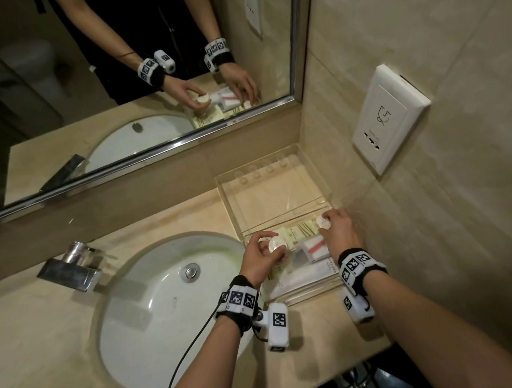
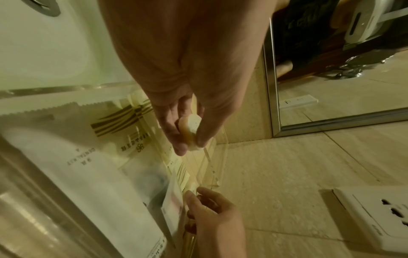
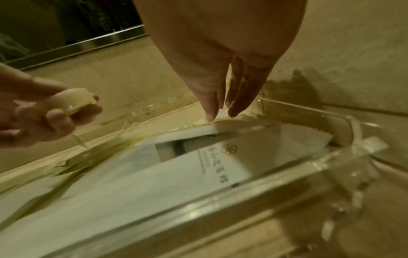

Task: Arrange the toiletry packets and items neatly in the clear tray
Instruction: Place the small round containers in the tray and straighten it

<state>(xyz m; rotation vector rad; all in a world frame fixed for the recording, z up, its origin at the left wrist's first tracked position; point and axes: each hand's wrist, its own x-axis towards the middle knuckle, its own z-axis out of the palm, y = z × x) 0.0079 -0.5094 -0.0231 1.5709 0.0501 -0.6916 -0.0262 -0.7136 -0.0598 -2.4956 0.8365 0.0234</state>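
A clear tray (image 1: 305, 295) sits on the counter right of the sink, its lid (image 1: 273, 189) swung open toward the mirror. Inside lie cream packets with brown stripes (image 1: 299, 230), a red-striped white packet (image 1: 314, 246) and a long white packet (image 1: 306, 275). My left hand (image 1: 269, 249) pinches a small round white item (image 1: 275, 244) above the tray's left side, also visible in the left wrist view (image 2: 192, 124). At the tray's far right corner my right hand (image 1: 329, 222) pinches a second round white item (image 1: 323, 221); the fingertips (image 3: 209, 118) touch the packets there.
The white sink basin (image 1: 164, 296) and chrome faucet (image 1: 74, 267) lie left of the tray. A mirror (image 1: 112, 82) runs along the back. The tiled wall on the right carries a white socket plate (image 1: 388, 118). The counter's front edge (image 1: 328, 371) is close below my wrists.
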